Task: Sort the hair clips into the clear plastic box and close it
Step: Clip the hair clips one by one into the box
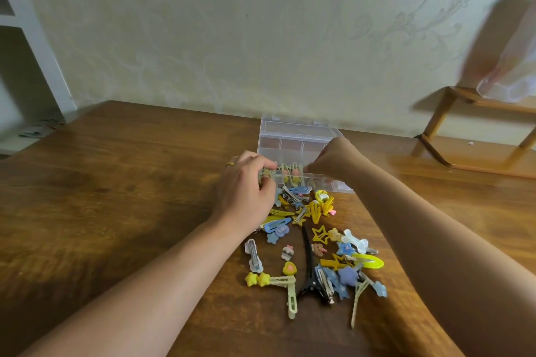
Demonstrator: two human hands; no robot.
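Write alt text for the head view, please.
Both hands, left hand and right hand, reach over the near edge of an open clear plastic box on a wooden table; a pile of loose hair clips lies before it.

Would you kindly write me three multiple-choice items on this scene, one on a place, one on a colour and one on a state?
1. Where does the pile of loose hair clips lie?
A. inside the wooden rack
B. on the wooden table, on the near side of the clear plastic box
C. on the white shelf

2. What colour is the long claw clip in the pile?
A. black
B. pink
C. white

3. How is the clear plastic box now?
A. shut and latched
B. turned upside down
C. open, lid back, some clips in its front compartments

Answers: 1 B, the clips are spread on the wooden table in front of the box; 2 A, it is dark among yellow and blue clips; 3 C, the left hand and the right hand are at its open front edge.
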